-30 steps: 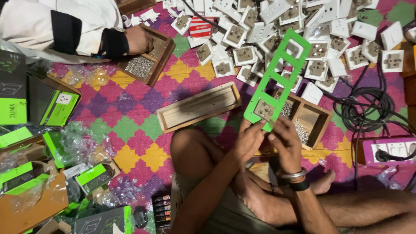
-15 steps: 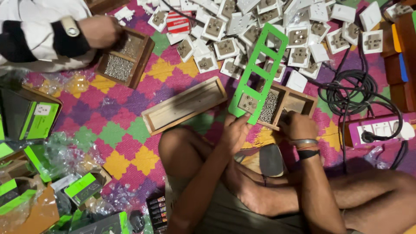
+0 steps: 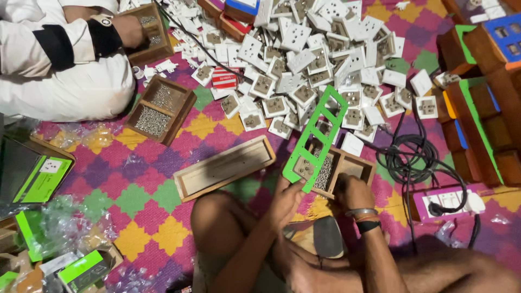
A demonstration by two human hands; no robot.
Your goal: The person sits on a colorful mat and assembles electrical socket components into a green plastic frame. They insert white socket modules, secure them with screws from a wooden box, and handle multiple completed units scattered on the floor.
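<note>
**A:** Fingers first. What do I log?

**B:** Left hand [image 3: 286, 199]: fingers clenched on the near end of the green frame [image 3: 316, 138], thumb on its face. Right hand [image 3: 351, 191]: knuckles up, fingers curled down at the screw box [image 3: 337, 169]; I cannot tell whether they grip anything.

**A:** Frame, location?

**B:** Held tilted, near end at the left hand, far end up and to the right over the pile of white sockets [image 3: 320, 65]. It partly covers the screw box. One socket sits in its nearest opening.

**A:** Handling?

**B:** My judgement: light, stiff plastic, thin rails between openings, so it may flex or crack if twisted. I'd take it by the near end bar or a long side rail, not a cross rail.

**A:** Other items?

**B:** Long wooden tray [image 3: 224, 168] to the left. Second screw box [image 3: 160, 110] farther left. Black cable [image 3: 415, 157] to the right. Another person's hand [image 3: 130, 30], far left.

**A:** Changes from half a second ago?

**B:** Left grip the same. Right hand has shifted left, nearer the frame. The other person's hand now rests at a farther box.
</note>
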